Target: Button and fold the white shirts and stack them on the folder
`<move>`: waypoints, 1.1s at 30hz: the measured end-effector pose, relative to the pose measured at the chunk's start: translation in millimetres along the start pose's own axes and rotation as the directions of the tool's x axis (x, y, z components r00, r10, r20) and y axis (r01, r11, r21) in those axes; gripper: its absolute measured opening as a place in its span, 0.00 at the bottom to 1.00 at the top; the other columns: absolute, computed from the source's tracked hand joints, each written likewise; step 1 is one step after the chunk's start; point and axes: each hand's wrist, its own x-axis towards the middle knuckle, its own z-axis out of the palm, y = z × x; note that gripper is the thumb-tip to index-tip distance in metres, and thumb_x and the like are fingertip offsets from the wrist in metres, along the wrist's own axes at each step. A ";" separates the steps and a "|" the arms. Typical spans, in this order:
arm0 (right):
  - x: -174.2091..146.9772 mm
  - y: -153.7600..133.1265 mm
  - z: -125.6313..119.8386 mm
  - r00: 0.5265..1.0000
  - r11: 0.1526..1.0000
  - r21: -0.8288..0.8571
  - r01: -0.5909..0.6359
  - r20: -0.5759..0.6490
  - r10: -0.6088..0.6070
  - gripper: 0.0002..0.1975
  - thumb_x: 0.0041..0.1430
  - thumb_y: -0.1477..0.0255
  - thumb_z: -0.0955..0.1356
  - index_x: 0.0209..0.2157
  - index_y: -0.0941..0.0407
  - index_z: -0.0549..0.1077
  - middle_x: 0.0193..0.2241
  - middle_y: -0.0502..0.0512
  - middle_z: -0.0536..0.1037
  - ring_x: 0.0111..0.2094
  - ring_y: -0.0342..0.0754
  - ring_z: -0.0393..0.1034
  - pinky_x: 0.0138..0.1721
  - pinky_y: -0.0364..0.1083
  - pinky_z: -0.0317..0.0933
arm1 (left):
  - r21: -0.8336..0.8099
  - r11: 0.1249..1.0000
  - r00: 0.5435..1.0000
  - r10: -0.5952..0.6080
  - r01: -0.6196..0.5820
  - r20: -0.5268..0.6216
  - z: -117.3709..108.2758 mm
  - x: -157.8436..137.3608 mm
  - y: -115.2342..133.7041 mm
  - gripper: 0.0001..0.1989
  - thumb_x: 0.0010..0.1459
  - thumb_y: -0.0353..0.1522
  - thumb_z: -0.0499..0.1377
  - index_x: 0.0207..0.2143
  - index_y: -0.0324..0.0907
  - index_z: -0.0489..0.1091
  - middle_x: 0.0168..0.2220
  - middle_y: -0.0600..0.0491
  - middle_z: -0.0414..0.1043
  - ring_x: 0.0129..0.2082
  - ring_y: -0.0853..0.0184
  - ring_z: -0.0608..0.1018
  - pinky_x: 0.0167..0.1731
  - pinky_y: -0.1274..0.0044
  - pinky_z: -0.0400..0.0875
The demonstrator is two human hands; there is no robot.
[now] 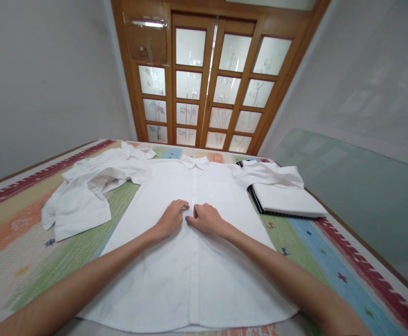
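Note:
A white button-up shirt [148,284] lies spread front side up, its collar [194,162] at the far end and its button strip running down the middle. My left hand [173,217] rests at the strip from the left, its fingers curled and pinched at the cloth. Facing it, my right hand [207,218] is closed too, thumb and forefinger on the strip. Whether a button is between the fingertips cannot be made out. The left sleeve [85,210] lies rumpled and bent on the left. On the right, the other sleeve [270,173] lies across folded clothes.
The shirt lies on a patterned, colourful cloth [25,270] covering the table. A folded white garment [291,199] sits on a black one [255,199] at the right. Behind stand wooden doors [207,88] with frosted panes. A pale green panel [358,186] leans along the right wall.

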 end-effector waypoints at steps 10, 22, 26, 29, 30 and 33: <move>8.5 7.8 5.6 0.999 0.989 0.146 0.025 -0.036 -0.020 0.15 0.60 0.66 0.63 0.31 0.61 0.78 0.32 0.64 0.81 0.35 0.51 0.75 0.33 0.44 0.59 | 0.042 0.999 0.997 0.003 -0.006 0.074 -9.9 -0.1 16.7 0.10 0.54 0.24 0.54 0.33 0.40 0.74 0.44 0.48 0.76 0.48 0.62 0.74 0.52 0.68 0.66; 9.7 38.1 9.4 0.984 0.677 0.730 -0.094 0.169 -0.046 0.07 0.51 0.78 0.63 0.22 0.57 0.68 0.14 0.43 0.71 0.11 0.37 0.60 0.13 0.37 0.50 | 0.099 0.995 0.981 0.007 -0.027 0.193 -8.5 9.4 31.7 0.08 0.54 0.29 0.59 0.34 0.42 0.78 0.35 0.50 0.75 0.39 0.63 0.75 0.43 0.73 0.67; 8.8 40.9 10.0 0.974 0.579 0.799 -0.162 0.225 -0.039 0.06 0.50 0.79 0.63 0.23 0.57 0.67 0.13 0.42 0.69 0.09 0.36 0.57 0.10 0.37 0.45 | 0.083 0.996 0.965 -0.052 0.032 0.257 -11.6 15.2 29.5 0.09 0.53 0.28 0.57 0.34 0.41 0.77 0.32 0.52 0.75 0.33 0.66 0.76 0.38 0.76 0.68; 7.4 40.5 8.5 0.972 0.542 0.824 -0.166 0.230 -0.052 0.05 0.49 0.79 0.63 0.24 0.57 0.68 0.13 0.41 0.70 0.09 0.35 0.56 0.10 0.37 0.43 | 0.064 0.993 0.943 -0.115 0.100 0.313 -15.0 21.1 30.1 0.09 0.52 0.27 0.56 0.32 0.41 0.76 0.29 0.54 0.76 0.30 0.68 0.76 0.34 0.79 0.68; 7.1 40.4 8.4 0.972 0.532 0.831 -0.164 0.227 -0.056 0.04 0.49 0.79 0.63 0.24 0.57 0.68 0.13 0.41 0.70 0.09 0.35 0.55 0.10 0.36 0.43 | 0.052 0.990 0.932 -0.142 0.132 0.334 -15.8 22.9 31.0 0.09 0.51 0.27 0.56 0.32 0.41 0.76 0.28 0.55 0.76 0.28 0.69 0.76 0.32 0.79 0.68; 7.3 40.7 9.5 0.971 0.505 0.847 -0.164 0.228 -0.068 0.04 0.50 0.78 0.63 0.25 0.57 0.69 0.13 0.41 0.70 0.09 0.35 0.55 0.10 0.36 0.44 | -0.001 0.971 0.891 -0.221 0.241 0.398 -16.4 26.1 34.3 0.08 0.52 0.27 0.55 0.31 0.40 0.74 0.23 0.57 0.74 0.20 0.70 0.75 0.26 0.80 0.68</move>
